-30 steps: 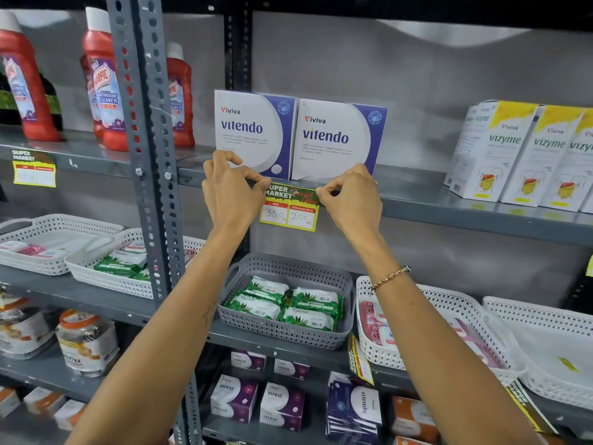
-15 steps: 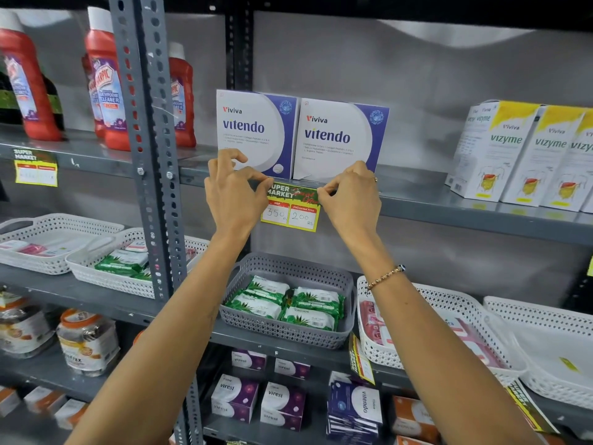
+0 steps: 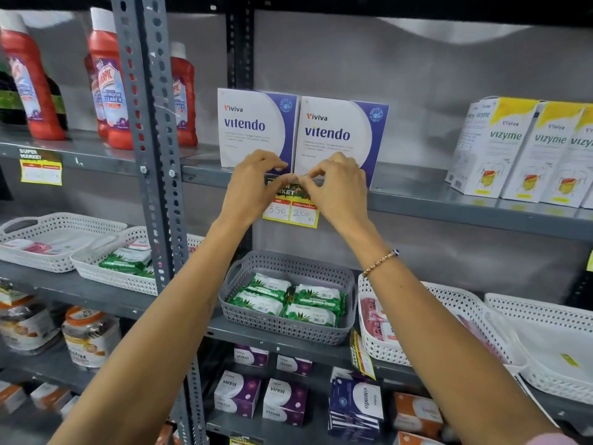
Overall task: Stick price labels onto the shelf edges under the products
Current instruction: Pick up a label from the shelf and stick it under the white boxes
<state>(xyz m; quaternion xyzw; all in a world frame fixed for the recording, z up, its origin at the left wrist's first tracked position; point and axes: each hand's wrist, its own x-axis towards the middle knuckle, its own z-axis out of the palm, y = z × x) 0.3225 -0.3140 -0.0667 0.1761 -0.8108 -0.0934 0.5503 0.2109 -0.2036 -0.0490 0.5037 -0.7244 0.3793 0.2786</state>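
A yellow price label [image 3: 290, 211] with "350" and "200" written on it hangs on the grey shelf edge [image 3: 449, 203], right under two white and purple Vitendo boxes [image 3: 301, 133]. My left hand [image 3: 253, 184] and my right hand [image 3: 337, 184] meet at the label's top middle. Their fingertips pinch and press its top strip against the edge. The hands hide most of the label's upper half.
Red cleaner bottles [image 3: 109, 91] stand left of a perforated steel upright [image 3: 150, 130]. Vizyme boxes [image 3: 526, 149] sit to the right. Another yellow label [image 3: 40, 168] is on the left shelf edge. A grey basket [image 3: 285, 326] of green packets and white baskets [image 3: 449, 329] fill the shelf below.
Both hands have slid inward from the label's top corners to its top middle, so their fingertips now nearly touch. The label itself stays in place on the shelf edge.
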